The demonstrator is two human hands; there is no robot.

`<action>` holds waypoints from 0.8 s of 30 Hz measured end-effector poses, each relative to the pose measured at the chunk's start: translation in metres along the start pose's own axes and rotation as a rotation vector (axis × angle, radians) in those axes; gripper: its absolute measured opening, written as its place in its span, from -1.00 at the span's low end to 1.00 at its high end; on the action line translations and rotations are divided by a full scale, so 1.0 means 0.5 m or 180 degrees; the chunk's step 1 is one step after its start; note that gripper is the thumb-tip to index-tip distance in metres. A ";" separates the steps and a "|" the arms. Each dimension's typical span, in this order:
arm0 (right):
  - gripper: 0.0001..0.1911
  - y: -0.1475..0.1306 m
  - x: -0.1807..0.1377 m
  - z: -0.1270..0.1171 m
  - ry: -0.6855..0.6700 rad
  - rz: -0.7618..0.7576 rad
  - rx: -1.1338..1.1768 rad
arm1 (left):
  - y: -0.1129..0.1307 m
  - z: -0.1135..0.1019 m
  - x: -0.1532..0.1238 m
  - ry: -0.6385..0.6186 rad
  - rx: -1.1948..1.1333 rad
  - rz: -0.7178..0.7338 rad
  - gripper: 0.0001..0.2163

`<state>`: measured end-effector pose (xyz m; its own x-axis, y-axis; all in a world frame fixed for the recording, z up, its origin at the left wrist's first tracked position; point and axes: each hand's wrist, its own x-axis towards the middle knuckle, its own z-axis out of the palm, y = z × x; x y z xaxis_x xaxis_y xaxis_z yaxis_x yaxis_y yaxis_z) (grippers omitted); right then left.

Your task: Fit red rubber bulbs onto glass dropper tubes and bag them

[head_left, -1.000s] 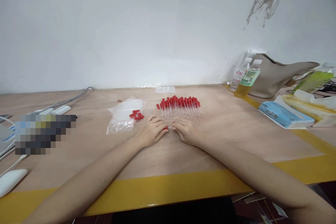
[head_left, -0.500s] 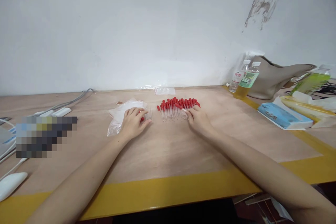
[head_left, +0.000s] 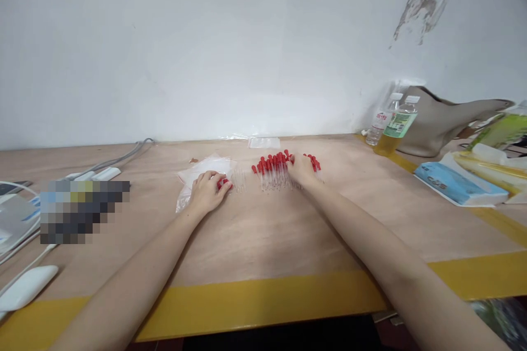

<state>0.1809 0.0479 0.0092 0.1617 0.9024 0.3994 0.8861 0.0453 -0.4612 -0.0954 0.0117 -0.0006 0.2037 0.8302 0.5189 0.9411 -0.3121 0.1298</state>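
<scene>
A row of glass droppers with red rubber bulbs (head_left: 270, 163) lies on the brown tabletop, bulbs toward the wall. My right hand (head_left: 302, 169) reaches over the right part of this row. Its fingers are pinched at a dropper among the bulbs, and the hand covers several others. To the left, my left hand (head_left: 209, 191) rests on the table with fingers curled around red rubber bulbs (head_left: 223, 182); how many is hidden. Just right of it lie several bare glass tubes (head_left: 239, 181). Under and behind the left hand are clear plastic bags (head_left: 212, 165).
A flat clear bag (head_left: 264, 143) lies by the wall. At right stand two bottles (head_left: 396, 127), a grey-brown container (head_left: 428, 126) and a blue tissue pack (head_left: 457, 182). Cables (head_left: 127, 151) and a white mouse (head_left: 31, 287) are at left. Yellow tape (head_left: 263, 299) edges the table.
My right hand has moved from the row's near right side onto the bulbs, bringing the dropper it held across. My left hand stays by the bags, its fingers shifting around the red bulbs.
</scene>
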 end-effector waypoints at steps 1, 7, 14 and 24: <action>-0.81 -0.008 -0.002 0.003 -0.0014 -0.0018 0.0013 | -0.001 0.001 0.000 -0.0005 -0.0010 -0.0009 -0.71; -0.81 -0.055 -0.011 0.027 -0.0190 -0.0081 -0.0012 | 0.001 -0.002 0.000 -0.0032 -0.0035 -0.0045 -0.71; -0.77 -0.090 -0.028 0.021 -0.0178 -0.0200 -0.0120 | -0.011 0.006 0.006 0.0015 -0.0164 -0.0167 -0.73; -0.70 -0.214 -0.063 0.080 -0.0967 -0.0153 0.0132 | -0.039 0.030 0.015 -0.0037 -0.0295 -0.0216 -0.67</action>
<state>0.0637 0.0320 0.0141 -0.0227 0.9853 0.1693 0.8702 0.1028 -0.4818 -0.1082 0.0309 -0.0122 0.1439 0.8561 0.4964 0.9240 -0.2958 0.2423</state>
